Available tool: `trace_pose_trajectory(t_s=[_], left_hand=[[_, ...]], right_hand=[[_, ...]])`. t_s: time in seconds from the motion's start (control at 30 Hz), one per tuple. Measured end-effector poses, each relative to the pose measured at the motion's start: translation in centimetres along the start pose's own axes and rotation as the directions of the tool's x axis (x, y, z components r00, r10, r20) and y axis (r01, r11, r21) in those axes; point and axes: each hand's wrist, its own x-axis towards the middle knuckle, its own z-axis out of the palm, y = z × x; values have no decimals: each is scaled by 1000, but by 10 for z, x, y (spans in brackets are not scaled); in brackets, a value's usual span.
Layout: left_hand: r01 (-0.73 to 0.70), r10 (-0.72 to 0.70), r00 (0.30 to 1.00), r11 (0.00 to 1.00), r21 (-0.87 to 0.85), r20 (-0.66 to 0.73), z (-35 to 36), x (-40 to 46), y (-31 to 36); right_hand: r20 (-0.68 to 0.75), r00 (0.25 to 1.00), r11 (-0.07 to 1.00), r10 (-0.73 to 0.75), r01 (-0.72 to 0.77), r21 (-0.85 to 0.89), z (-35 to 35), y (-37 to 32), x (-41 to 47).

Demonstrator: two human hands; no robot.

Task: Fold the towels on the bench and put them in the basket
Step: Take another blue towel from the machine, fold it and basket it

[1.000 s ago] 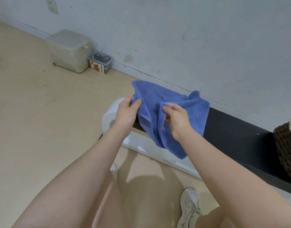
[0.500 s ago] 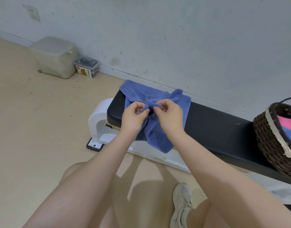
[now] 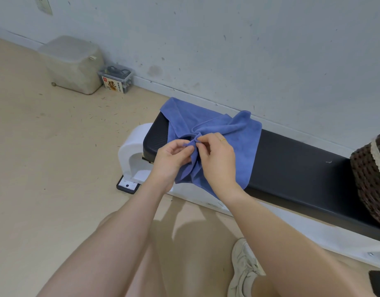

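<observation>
Item: blue towel (image 3: 234,142), bunched at the bench's (image 3: 292,168) left end, near edge overhanging; I see left hand (image 3: 171,161) and right hand (image 3: 217,161) pinching adjoining hem folds, basket (image 3: 371,179) at far right.

Bare indoor room, looks like a plain utility or spare room rather than a furnished living space. Scuffed pale wall (image 3: 249,50) with marks and a wall plate (image 3: 43,5) at top left. Beige floor (image 3: 45,168) littered with small debris. Black padded bench (image 3: 292,168) on a white frame along the wall. Grey lidded bin (image 3: 71,63) and a small clear box (image 3: 116,81) with a printed label stand at the skirting. Woven basket (image 3: 371,179) on the bench.
</observation>
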Motion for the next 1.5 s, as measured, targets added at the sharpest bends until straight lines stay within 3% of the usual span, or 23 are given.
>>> trace_pose_trajectory(t_s=[0.33,0.47,0.57,0.7,0.9,1.0,1.07,1.17,1.3,1.5], left_hand=[[62,-67,988,997,-42,-137,-2,1,-9],[90,-108,988,984,-151,-114,1,-2,-10],[99,-125,989,956,-278,-80,1,-4,-8],[151,-163,987,883,-444,12,3,-4,-6],[245,-223,969,813,-529,107,0,-4,-2],[292,-272,955,805,-516,116,-6,-4,2],[286,-286,956,847,-449,69,-8,-4,4],[244,-256,966,879,-411,26,-7,-5,7],[227,-242,970,846,-483,34,0,-6,12],[153,-176,984,765,-625,24,-4,-7,23]], right_hand=[[95,994,985,-62,46,165,11,-2,0],[189,981,981,-52,15,192,12,3,-1],[162,979,990,-120,106,96,15,5,0],[181,980,991,-81,60,119,14,5,-3],[46,941,930,-336,339,-141,17,8,-18],[146,867,860,-476,494,-129,10,19,-16],[201,885,905,-419,426,9,3,23,-17],[123,983,985,-134,119,123,0,26,-23],[142,989,997,50,-42,-65,10,27,-29],[69,993,943,101,-73,-325,2,44,-25]])
